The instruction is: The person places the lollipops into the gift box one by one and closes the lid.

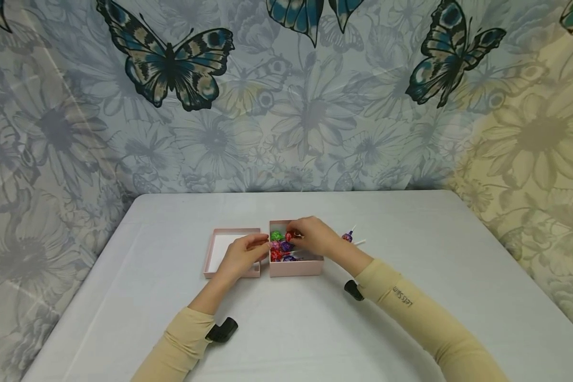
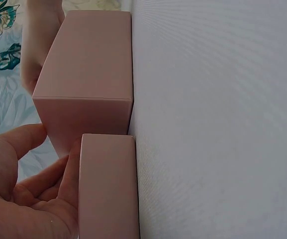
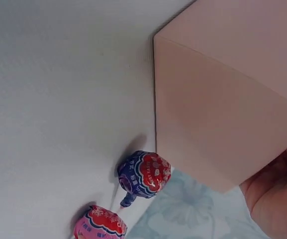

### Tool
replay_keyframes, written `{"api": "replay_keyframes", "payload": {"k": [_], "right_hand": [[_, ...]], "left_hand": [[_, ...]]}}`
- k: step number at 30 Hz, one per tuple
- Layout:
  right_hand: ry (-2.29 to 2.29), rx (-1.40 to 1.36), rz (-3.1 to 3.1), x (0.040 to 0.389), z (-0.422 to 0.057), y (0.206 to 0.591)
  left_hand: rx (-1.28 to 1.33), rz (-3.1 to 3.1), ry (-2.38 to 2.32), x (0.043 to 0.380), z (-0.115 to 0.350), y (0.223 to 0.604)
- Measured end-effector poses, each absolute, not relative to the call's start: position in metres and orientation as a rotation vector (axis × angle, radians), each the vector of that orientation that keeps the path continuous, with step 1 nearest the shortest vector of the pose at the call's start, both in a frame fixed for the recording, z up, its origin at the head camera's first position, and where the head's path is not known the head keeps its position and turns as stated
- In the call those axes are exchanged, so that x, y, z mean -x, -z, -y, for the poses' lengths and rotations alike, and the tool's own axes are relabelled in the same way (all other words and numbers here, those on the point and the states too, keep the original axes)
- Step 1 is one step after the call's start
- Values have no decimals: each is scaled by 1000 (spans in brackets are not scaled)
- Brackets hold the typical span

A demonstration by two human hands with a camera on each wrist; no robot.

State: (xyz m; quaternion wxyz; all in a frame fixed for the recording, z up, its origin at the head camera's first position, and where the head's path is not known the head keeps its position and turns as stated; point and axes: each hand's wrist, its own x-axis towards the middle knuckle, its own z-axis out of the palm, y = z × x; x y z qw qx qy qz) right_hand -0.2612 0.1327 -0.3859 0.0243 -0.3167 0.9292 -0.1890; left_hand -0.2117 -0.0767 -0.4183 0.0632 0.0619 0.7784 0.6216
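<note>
A pink box (image 1: pixel 296 269) holds several wrapped lollipops (image 1: pixel 285 246) in green, pink, red and purple. Reaching over its right wall, my right hand (image 1: pixel 315 235) pinches a red-wrapped lollipop (image 1: pixel 288 235) inside, near the back. My left hand (image 1: pixel 241 255) is at the box's left side, with its thumb (image 2: pixel 31 137) at the edge and its fingers extended toward the wall. That hand also overlaps the shallow pink lid (image 1: pixel 209 254) left of the box. In the right wrist view the box wall hides the right fingertips.
To the right of the box, a purple-and-red lollipop (image 3: pixel 145 174) and a pink-and-red lollipop (image 3: pixel 101 224) lie on the white-covered table (image 1: pixel 277 329). A butterfly-and-flower curtain (image 1: pixel 310 116) hangs behind the table's far edge.
</note>
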Motion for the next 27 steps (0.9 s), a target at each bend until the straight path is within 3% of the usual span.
{"api": "replay_keyframes", "payload": {"k": [27], "right_hand": [[486, 1102, -2925, 258, -133, 395]], "left_hand": [[-175, -2346, -1871, 217, 77, 426]]}}
